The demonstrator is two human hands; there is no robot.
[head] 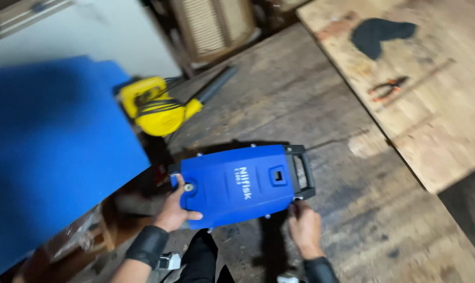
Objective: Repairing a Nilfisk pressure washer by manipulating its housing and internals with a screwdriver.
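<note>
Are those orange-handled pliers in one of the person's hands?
No, the pliers lie on the plywood board, while both hands grip the blue machine housing.

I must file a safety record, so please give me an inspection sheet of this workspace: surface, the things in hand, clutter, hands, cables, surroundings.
Surface: worn, stained wooden floor; a pale plywood board lies on the right with a dark patch.
Things in hand: blue machine casing with a black handle, lying flat and held at both ends.
Clutter: yellow blower with a dark nozzle; orange-handled pliers on the board.
Hands: left hand grips the casing's lower left corner; right hand touches its edge near the handle.
Cables: nothing seen clearly.
Surroundings: large blue panel at left, white cabinet behind, woven-front wooden frame at top.
</note>
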